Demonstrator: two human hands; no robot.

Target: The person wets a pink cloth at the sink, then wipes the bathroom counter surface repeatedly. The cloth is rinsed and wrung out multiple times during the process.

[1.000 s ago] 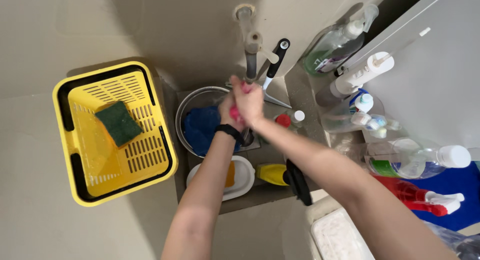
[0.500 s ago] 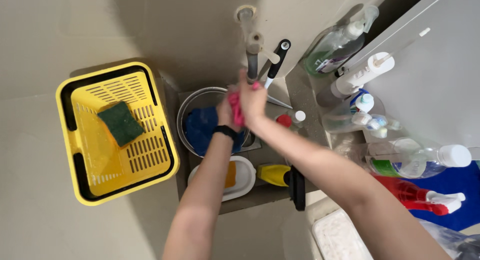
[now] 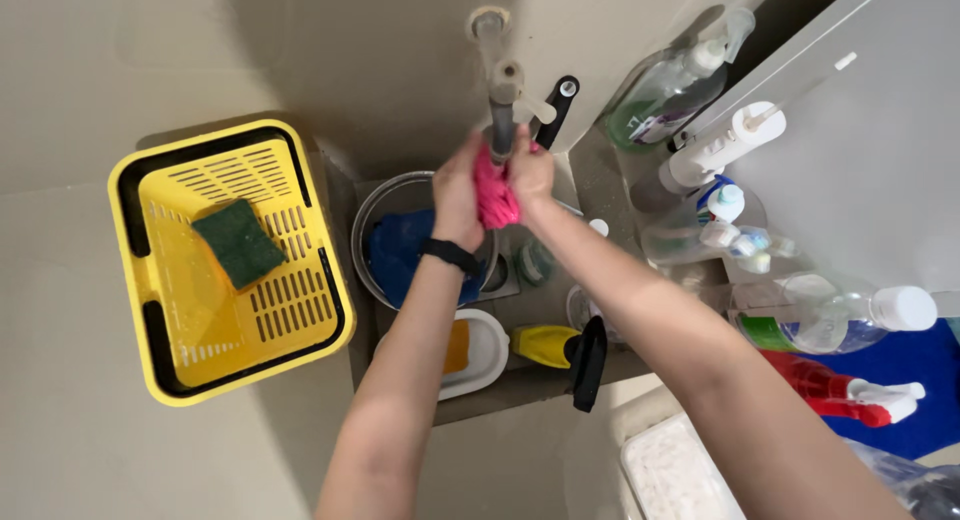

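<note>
Both hands closed around a bright pink bunched cloth (image 3: 495,195) just under the grey metal tap (image 3: 502,120): the left hand (image 3: 457,195) gripped one side, the right hand (image 3: 530,175) the other. Below them sat a round steel bowl (image 3: 375,230) holding a blue cloth (image 3: 400,255), with a yellow slotted plastic basket (image 3: 290,310) well apart.

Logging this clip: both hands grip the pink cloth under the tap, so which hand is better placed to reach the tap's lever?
Probably the right hand: it sits just below the lever, while the left hand is farther off across the pink cloth.
</note>
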